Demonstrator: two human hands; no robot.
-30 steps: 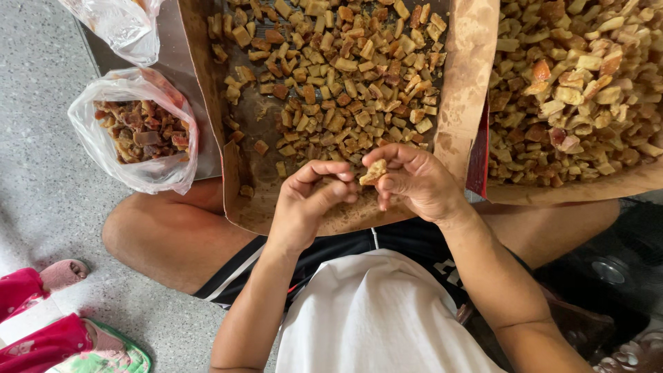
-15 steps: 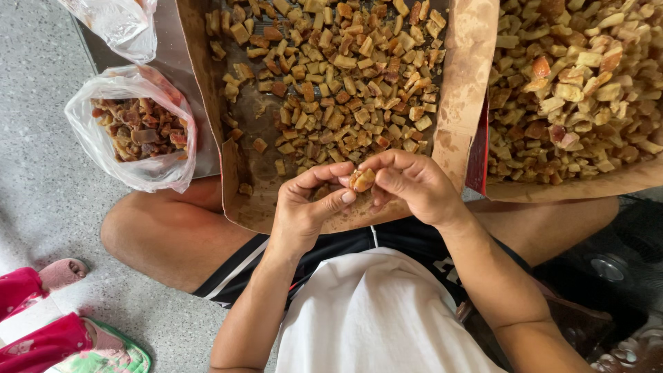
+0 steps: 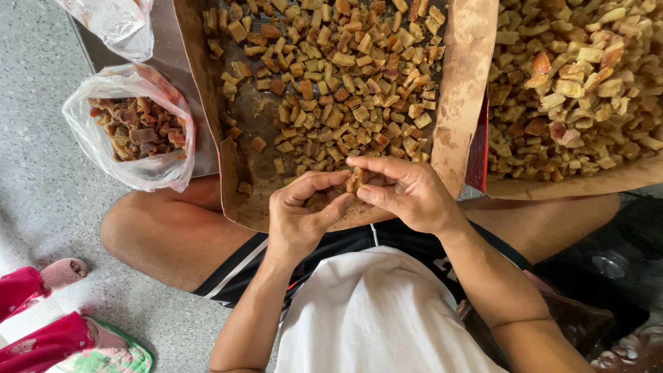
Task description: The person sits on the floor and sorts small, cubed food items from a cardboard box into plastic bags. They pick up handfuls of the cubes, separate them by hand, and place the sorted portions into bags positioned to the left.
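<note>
both hands, left hand [image 3: 300, 221] and right hand [image 3: 407, 193], pinch one brown chunk [image 3: 356, 179].

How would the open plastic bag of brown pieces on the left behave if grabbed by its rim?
The plastic bag looks thin and crinkled, so probably floppy and likely to sag around its brown pieces. Its mouth gapes open, so pieces might spill if tipped. Probably light, being only partly filled.
</note>
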